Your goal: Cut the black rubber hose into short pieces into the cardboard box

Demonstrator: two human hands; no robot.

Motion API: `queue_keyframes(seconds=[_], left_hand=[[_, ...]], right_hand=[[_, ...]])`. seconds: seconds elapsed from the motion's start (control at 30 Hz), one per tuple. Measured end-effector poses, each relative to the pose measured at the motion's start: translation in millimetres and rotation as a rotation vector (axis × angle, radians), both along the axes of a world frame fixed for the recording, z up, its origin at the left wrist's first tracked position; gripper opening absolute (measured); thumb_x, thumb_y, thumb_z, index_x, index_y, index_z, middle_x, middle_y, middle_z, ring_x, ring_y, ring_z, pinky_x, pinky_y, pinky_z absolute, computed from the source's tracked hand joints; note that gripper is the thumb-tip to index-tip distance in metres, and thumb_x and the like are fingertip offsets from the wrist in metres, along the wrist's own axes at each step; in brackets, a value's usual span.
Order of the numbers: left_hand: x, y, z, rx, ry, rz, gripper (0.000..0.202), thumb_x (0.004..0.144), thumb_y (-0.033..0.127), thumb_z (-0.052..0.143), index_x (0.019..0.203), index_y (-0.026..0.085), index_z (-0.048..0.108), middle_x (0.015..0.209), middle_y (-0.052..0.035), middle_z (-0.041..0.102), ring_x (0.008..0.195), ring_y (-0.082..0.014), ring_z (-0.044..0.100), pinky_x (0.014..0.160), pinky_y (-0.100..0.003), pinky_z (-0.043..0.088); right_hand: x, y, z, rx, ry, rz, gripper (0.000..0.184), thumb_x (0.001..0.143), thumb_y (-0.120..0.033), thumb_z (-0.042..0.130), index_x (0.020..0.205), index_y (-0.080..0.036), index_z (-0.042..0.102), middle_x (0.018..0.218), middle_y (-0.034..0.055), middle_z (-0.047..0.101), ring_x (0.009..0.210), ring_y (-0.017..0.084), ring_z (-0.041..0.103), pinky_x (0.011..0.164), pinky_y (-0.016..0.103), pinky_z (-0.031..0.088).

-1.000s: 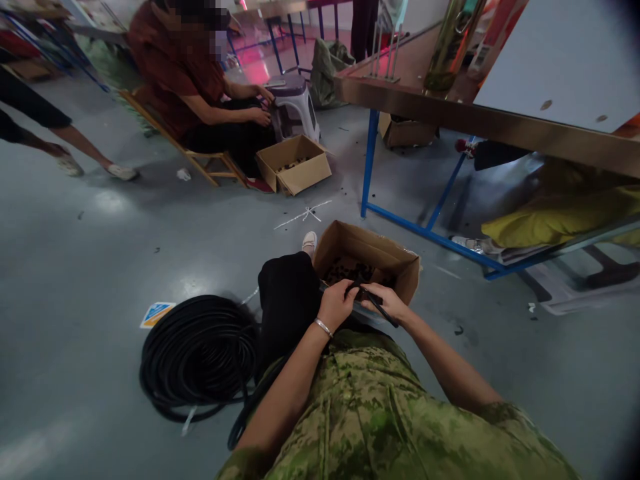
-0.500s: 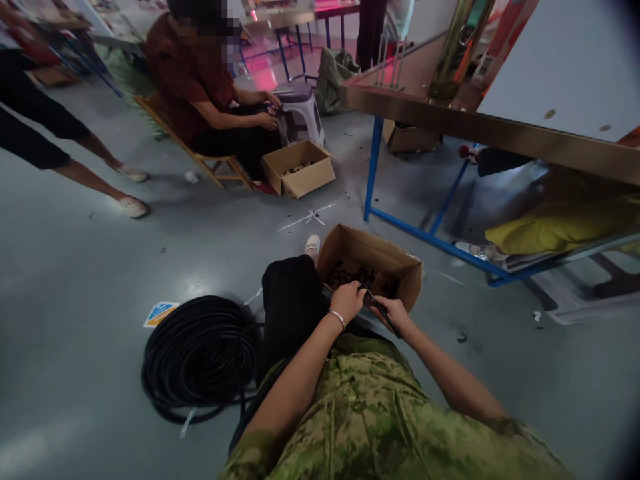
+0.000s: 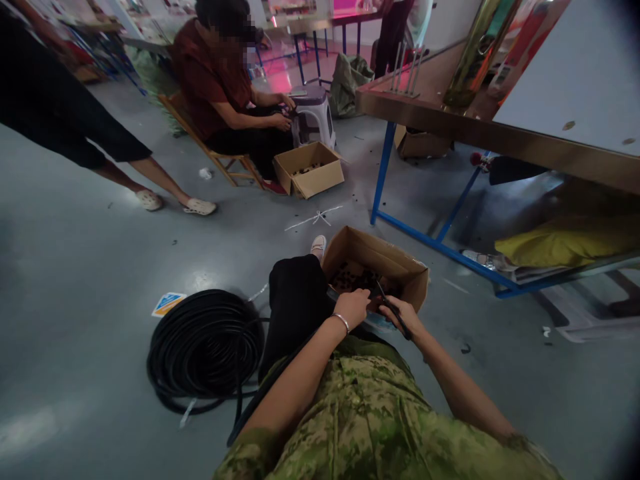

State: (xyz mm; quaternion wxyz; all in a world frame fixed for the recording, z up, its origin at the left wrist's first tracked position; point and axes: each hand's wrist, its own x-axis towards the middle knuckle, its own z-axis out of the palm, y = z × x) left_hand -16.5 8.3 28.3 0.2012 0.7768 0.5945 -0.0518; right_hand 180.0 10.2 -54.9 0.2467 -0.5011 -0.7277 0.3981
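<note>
Over the near side of a cardboard box [image 3: 418,283], my left hand [image 3: 353,308] is closed around a black hose, whose end by the fingers is hard to make out. A length of this hose [image 3: 265,402] runs along my left forearm. Just to the right, my right hand [image 3: 406,311] grips a pair of scissors [image 3: 401,324] with dark handles; the blades point up and away from me, near the left fingertips. Small black cut pieces [image 3: 345,277] lie inside the box. On the floor to my left rests a big coil of black hose [image 3: 173,353].
A seated person [image 3: 225,100] works beside another cardboard box [image 3: 320,179] and a plastic stool [image 3: 320,110]. Someone else's legs [image 3: 115,140] stand at the left. A table with a blue leg [image 3: 383,173] is ahead right. A blue and yellow card [image 3: 168,304] lies by the coil.
The scissors' blades have moved apart from my left fingers and now point more upward. The person at the left has stepped to the right. My view has shifted slightly left.
</note>
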Motion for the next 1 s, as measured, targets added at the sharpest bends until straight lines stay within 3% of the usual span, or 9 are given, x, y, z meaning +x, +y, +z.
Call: queue_keyframes(seconds=[0.23, 0.43, 0.67, 0.9, 1.0], left_hand=[[1.4, 14.0, -9.0, -0.004, 0.007, 0.023, 0.024, 0.096, 0.027, 0.040, 0.111, 0.019, 0.056, 0.109, -0.0098, 0.066, 0.097, -0.0224, 0.067, 0.081, -0.033, 0.051], [3.4, 28.3, -23.9, -0.050, 0.050, 0.102, 0.028, 0.096, 0.023, 0.036, 0.115, 0.015, 0.054, 0.116, -0.0148, 0.064, 0.103, -0.0234, 0.065, 0.085, -0.034, 0.051], [5.7, 36.0, -38.3, -0.137, 0.104, 0.160, 0.030, 0.091, 0.020, 0.041, 0.117, 0.012, 0.054, 0.117, -0.0191, 0.064, 0.105, -0.0254, 0.065, 0.087, -0.037, 0.052], [6.2, 36.6, -35.9, -0.152, 0.112, 0.195, 0.030, 0.088, 0.015, 0.044, 0.114, 0.007, 0.057, 0.112, -0.0227, 0.065, 0.103, -0.0272, 0.067, 0.084, -0.036, 0.052], [5.5, 31.2, -28.2, -0.123, 0.099, 0.206, 0.031, 0.093, 0.021, 0.039, 0.117, 0.010, 0.055, 0.115, -0.0221, 0.064, 0.103, -0.0258, 0.067, 0.084, -0.036, 0.052]], right_hand=[[-2.1, 12.6, -7.8, 0.022, -0.051, -0.022, 0.040, 0.087, -0.051, 0.049, 0.108, -0.023, 0.069, 0.091, 0.0047, 0.074, 0.081, 0.023, 0.069, 0.072, 0.030, 0.053], [-15.1, 21.0, -14.8, 0.022, -0.212, -0.071, 0.031, 0.087, -0.044, 0.050, 0.092, -0.023, 0.071, 0.082, 0.0034, 0.073, 0.075, 0.021, 0.066, 0.065, 0.025, 0.047], [-22.8, 21.4, -30.9, -0.003, -0.235, -0.054, 0.036, 0.088, -0.048, 0.048, 0.085, -0.020, 0.071, 0.074, 0.0032, 0.070, 0.068, 0.019, 0.062, 0.060, 0.023, 0.042], [-15.7, 18.9, -40.0, -0.042, -0.226, -0.109, 0.046, 0.085, -0.059, 0.051, 0.068, -0.019, 0.067, 0.061, 0.0041, 0.064, 0.059, 0.017, 0.058, 0.055, 0.023, 0.042], [-8.9, 11.1, -36.7, -0.127, -0.117, -0.125, 0.046, 0.085, -0.060, 0.050, 0.075, -0.018, 0.068, 0.062, 0.0027, 0.064, 0.055, 0.015, 0.057, 0.052, 0.022, 0.044]])
